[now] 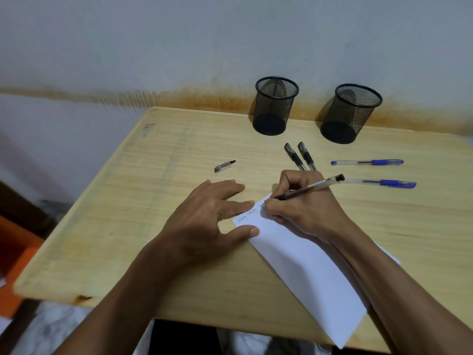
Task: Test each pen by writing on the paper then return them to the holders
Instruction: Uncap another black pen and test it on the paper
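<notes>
My right hand (304, 206) grips a black pen (311, 187) with its tip on the top edge of the white paper (302, 265), beside a line of handwriting. My left hand (204, 219) lies flat, fingers spread, pressing the paper's upper left corner. A loose pen cap (224, 166) lies left of the hands. Two black pens (300, 156) lie side by side behind my right hand, partly hidden by it. Two blue pens (367, 162) (384, 182) lie to the right. Two black mesh holders (275, 106) (350, 114) stand with no pens in them at the table's back edge.
The wooden table (128, 201) stands against a grey wall with a rust-coloured stain. An orange object (12, 252) sits on the floor beyond the table's left edge. My forearms cross the near edge of the table.
</notes>
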`<state>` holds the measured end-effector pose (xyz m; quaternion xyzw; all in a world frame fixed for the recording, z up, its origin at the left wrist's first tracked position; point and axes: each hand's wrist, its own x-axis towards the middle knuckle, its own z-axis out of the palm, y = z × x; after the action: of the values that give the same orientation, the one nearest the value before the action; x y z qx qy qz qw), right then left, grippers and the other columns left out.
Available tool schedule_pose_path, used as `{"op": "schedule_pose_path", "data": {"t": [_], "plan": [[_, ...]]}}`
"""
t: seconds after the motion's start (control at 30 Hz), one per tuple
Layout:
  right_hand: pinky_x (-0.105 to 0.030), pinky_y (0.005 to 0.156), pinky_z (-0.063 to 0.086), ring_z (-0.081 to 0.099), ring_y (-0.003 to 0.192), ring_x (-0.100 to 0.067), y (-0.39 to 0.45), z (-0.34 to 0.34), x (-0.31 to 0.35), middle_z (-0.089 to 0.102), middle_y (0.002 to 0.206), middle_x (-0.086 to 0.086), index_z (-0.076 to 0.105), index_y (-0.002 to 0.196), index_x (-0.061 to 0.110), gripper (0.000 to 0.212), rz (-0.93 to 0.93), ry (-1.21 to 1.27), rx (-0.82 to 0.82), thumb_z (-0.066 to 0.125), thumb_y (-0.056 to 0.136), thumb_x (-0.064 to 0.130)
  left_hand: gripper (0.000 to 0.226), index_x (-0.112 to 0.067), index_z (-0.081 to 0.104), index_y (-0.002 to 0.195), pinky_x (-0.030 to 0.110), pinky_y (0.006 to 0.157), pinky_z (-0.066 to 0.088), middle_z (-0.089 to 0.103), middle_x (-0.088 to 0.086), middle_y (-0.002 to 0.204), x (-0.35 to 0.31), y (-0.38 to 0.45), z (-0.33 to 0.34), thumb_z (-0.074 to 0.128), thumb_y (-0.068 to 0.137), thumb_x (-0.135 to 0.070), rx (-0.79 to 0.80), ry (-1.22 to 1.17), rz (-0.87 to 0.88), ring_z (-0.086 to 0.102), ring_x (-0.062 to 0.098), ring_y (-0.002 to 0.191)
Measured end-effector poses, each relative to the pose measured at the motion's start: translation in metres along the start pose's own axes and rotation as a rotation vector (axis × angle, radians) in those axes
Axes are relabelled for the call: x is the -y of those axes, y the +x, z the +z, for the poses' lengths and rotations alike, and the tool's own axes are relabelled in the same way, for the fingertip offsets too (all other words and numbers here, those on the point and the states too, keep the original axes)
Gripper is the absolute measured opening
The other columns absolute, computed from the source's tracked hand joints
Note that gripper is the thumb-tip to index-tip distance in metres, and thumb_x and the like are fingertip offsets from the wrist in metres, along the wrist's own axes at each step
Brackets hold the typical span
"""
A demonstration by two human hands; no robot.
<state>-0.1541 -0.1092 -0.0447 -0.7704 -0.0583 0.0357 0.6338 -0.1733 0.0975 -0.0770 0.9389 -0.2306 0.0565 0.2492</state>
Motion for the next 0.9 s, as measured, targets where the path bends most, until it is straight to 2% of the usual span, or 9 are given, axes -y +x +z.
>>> {"op": "schedule_pose_path", "data": {"t": [0.1, 0.4, 0.6, 0.7, 0.9], "plan": [[-0.026, 0.044, 0.039, 0.045, 0.045, -0.024, 0.0001, 0.0001, -0.0005, 0.051, 0.053, -0.034, 0.048, 0.065, -0.016, 0.019, -0.007, 0.016, -0.004, 0.065, 0.068, -0.026, 0.066, -0.038, 0.063, 0.128, 0.041, 0.119, 0.024, 0.050, -0.010, 0.147, 0.0000, 0.0005, 0.0001, 0.046, 0.077, -0.078, 0.001, 0.002, -0.003, 0.037, 0.005, 0.139], [-0.026, 0.041, 0.042, 0.048, 0.044, -0.025, -0.0018, -0.0022, 0.0026, 0.055, 0.055, -0.036, 0.051, 0.065, -0.017, 0.018, -0.026, -0.017, -0.005, 0.067, 0.068, -0.025, 0.068, -0.039, 0.061, 0.129, 0.039, 0.120, 0.022, 0.048, -0.011, 0.148, -0.0014, 0.0012, -0.0013, 0.045, 0.076, -0.079, 0.020, -0.006, -0.015, 0.034, 0.003, 0.140], [-0.030, 0.043, 0.042, 0.048, 0.045, -0.026, 0.0002, -0.0030, -0.0015, 0.056, 0.052, -0.023, 0.050, 0.064, -0.015, 0.020, -0.019, -0.001, -0.010, 0.066, 0.067, -0.025, 0.068, -0.040, 0.061, 0.129, 0.038, 0.120, 0.022, 0.047, -0.012, 0.148, -0.0013, 0.0008, -0.0013, 0.044, 0.076, -0.079, 0.021, -0.003, -0.018, 0.034, 0.002, 0.140], [-0.032, 0.045, 0.041, 0.048, 0.046, -0.027, 0.0006, -0.0023, -0.0028, 0.055, 0.052, -0.027, 0.049, 0.063, -0.012, 0.022, -0.024, 0.022, -0.019, 0.066, 0.067, -0.025, 0.067, -0.041, 0.061, 0.129, 0.036, 0.120, 0.020, 0.047, -0.013, 0.148, -0.0017, 0.0003, -0.0019, 0.045, 0.076, -0.079, 0.019, -0.005, -0.019, 0.033, 0.001, 0.140], [-0.029, 0.041, 0.040, 0.047, 0.045, -0.026, -0.0023, -0.0008, 0.0014, 0.052, 0.055, -0.038, 0.048, 0.065, -0.018, 0.019, -0.031, 0.003, -0.041, 0.065, 0.068, -0.026, 0.067, -0.041, 0.061, 0.129, 0.037, 0.120, 0.021, 0.047, -0.013, 0.148, -0.0010, 0.0006, -0.0010, 0.045, 0.076, -0.079, 0.022, -0.005, -0.022, 0.032, 0.001, 0.140]]}}
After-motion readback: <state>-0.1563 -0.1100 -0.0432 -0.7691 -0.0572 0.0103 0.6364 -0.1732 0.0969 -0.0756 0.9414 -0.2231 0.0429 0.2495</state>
